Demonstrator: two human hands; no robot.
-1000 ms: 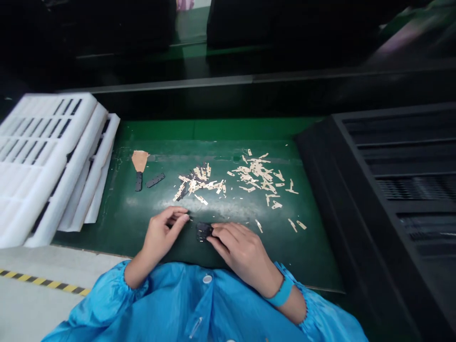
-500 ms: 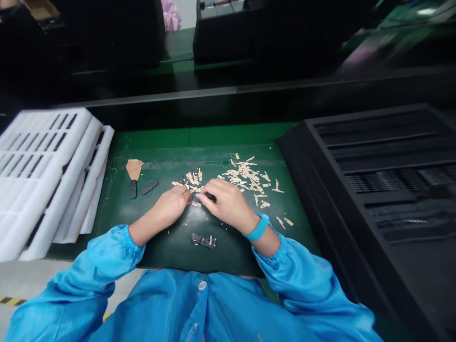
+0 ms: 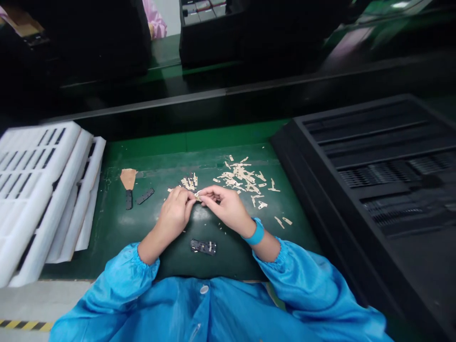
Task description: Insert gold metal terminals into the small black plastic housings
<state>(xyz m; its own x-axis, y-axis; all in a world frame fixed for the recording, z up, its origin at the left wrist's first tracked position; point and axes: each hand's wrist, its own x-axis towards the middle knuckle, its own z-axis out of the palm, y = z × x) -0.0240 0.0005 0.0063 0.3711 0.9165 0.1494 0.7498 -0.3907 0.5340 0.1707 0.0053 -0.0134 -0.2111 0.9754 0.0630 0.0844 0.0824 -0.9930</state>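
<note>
My left hand (image 3: 177,209) and my right hand (image 3: 225,207) meet over the green table, fingertips pinched together on a small light-coloured strip piece (image 3: 197,195). Fingers cover most of that piece. Just beyond them lies a small heap of pale and dark strips (image 3: 189,181). To its right spreads a bigger pile of pale, flat strips (image 3: 242,176). Nearer my body rests a black slotted block (image 3: 203,246) with small light bits on it. Left of my hands are a black bar (image 3: 145,195) and a brown fan-shaped scraper (image 3: 128,179) with a black handle.
White slotted foam trays (image 3: 67,190) are stacked at the left edge. A large black ribbed tray (image 3: 356,190) takes up the right side. Along the back runs a dark ledge (image 3: 199,97). A person's pink sleeve (image 3: 156,21) shows beyond it.
Both hands have drawn together, and their fingertips now share the small strip piece. My left hand has turned more upright. The camera view has shifted slightly.
</note>
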